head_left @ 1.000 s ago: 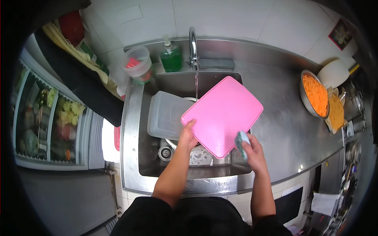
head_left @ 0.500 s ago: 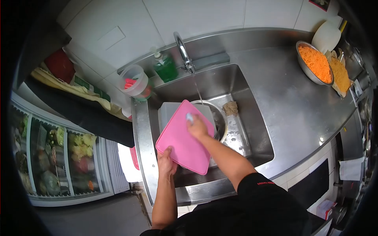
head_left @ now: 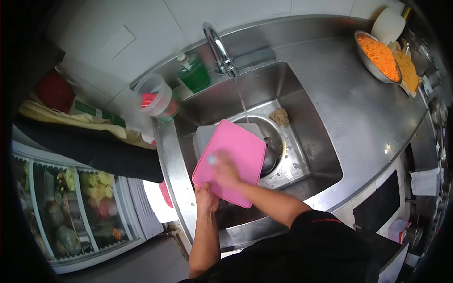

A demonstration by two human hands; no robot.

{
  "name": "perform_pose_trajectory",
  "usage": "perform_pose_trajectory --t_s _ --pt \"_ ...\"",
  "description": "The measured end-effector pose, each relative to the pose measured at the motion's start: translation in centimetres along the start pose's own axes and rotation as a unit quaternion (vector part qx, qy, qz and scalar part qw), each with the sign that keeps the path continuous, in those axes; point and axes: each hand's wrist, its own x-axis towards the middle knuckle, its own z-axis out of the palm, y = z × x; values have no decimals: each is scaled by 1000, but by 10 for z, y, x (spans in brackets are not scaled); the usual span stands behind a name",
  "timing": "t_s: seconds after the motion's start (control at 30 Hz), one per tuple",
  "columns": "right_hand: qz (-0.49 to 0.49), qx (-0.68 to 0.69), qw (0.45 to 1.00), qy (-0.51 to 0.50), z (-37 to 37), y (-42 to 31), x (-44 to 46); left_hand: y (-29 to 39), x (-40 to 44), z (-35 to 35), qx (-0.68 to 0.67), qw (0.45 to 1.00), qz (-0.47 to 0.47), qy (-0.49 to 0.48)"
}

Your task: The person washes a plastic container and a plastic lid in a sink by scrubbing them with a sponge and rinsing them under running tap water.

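A pink rectangular lid is tilted over the sink, held at its lower left edge by my left hand. My right hand, blurred by motion, presses a small pale-blue sponge on the lid's face. Behind the lid lies a translucent plastic container, partly hidden. A round metal bowl stands beside it in the sink. Water runs from the faucet behind the lid.
A brown crumpled cloth lies in the sink. Behind the sink are a green soap bottle and a clear tub with red things. A bowl of shredded carrot stands at the right. Lower left is a glass-fronted fridge.
My right hand has moved with the sponge from the lid's right edge onto its face, then down and left. The lid has shifted lower left and turned. The camera view has shifted.
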Motion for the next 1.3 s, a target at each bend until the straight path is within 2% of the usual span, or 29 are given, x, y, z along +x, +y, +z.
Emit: perform_pose_trajectory --t_s 0.03,0.13,0.23,0.3,0.37,0.43,0.5,0.57,0.63,0.7,0.73,0.8,0.83,0.87,0.9,0.93,0.97,1.0,1.03,1.07,1.13,1.2,1.23,1.27,1.3 --pt "-73 16 996 -48 -14 -26 -14 0 6 5 -9 1000 -8 -18" --pt "-162 -47 983 -76 -2 16 20 8 -10 5 12 999 -31 7" --pt "72 -89 993 -7 -5 80 83 15 -24 10 22 999 -10 48" --pt "180 -100 979 -3 -21 90 70 24 -26 17 5 997 3 72" --pt "225 -117 967 -5 -43 82 58 26 -8 25 -29 998 10 49" --pt "198 -97 975 -5 -32 67 20 23 17 40 -37 999 16 18" --pt "166 -59 984 15 -40 56 21 21 48 59 -7 1000 24 -13" --pt "126 -1 991 52 -67 38 48 34 74 97 8 998 -40 -48" --pt "141 67 982 106 -104 30 110 25 116 127 50 992 -23 -113" --pt "150 135 965 167 -134 23 155 47 119 178 125 986 -7 -108" --pt "127 174 965 150 -143 9 160 57 120 198 165 980 0 -109" --pt "81 250 958 117 -151 -34 151 53 158 210 97 983 -78 -138" --pt "72 206 963 156 -148 -41 146 55 173 215 65 979 -120 -154" --pt "67 162 965 195 -143 -44 137 74 157 227 128 973 -124 -144" --pt "64 120 963 233 -143 -44 132 75 150 235 118 972 -124 -162" --pt "-1 115 964 239 -152 -38 134 71 144 238 110 970 -125 -176" --pt "10 105 961 255 -164 -29 144 68 134 237 103 969 -127 -187" --pt "24 95 958 271 -177 -19 161 61 123 236 182 969 -27 -162" --pt "40 83 953 289 -186 -6 178 56 106 232 177 971 -31 -160" --pt "93 143 950 260 -192 13 194 54 91 227 173 970 -37 -166" --pt "99 73 968 219 -179 19 193 45 95 212 132 971 -70 -188" --pt "-33 69 967 244 -154 13 170 46 103 217 52 969 -124 -207" --pt "-59 63 955 285 -147 -1 153 52 97 224 8 966 -150 -210" --pt "-73 40 951 299 -139 -6 138 42 116 214 -25 967 -129 -217" --pt "-80 57 960 261 -145 -12 119 22 147 194 -58 968 -107 -221"
